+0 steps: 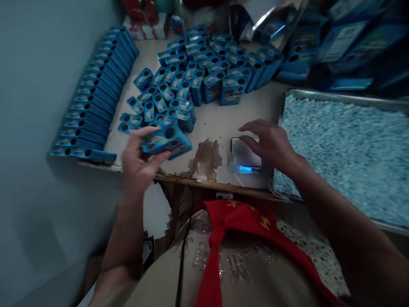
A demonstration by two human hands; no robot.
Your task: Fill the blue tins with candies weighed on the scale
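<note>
Blue box between left hand's fingers, gripped; right hand's fingers parted, empty

There's 1 elec. scale & dozens of blue ctns.

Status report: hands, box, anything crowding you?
Left hand gripping blue box. Right hand open, empty, by small lit device. More boxes beyond left hand; metal tray close right.

A small candy-packing workroom is being shown: rows of blue candy boxes are being kept along the worn table's left edge, and blue candies are being held in a metal tray at its right edge.
</note>
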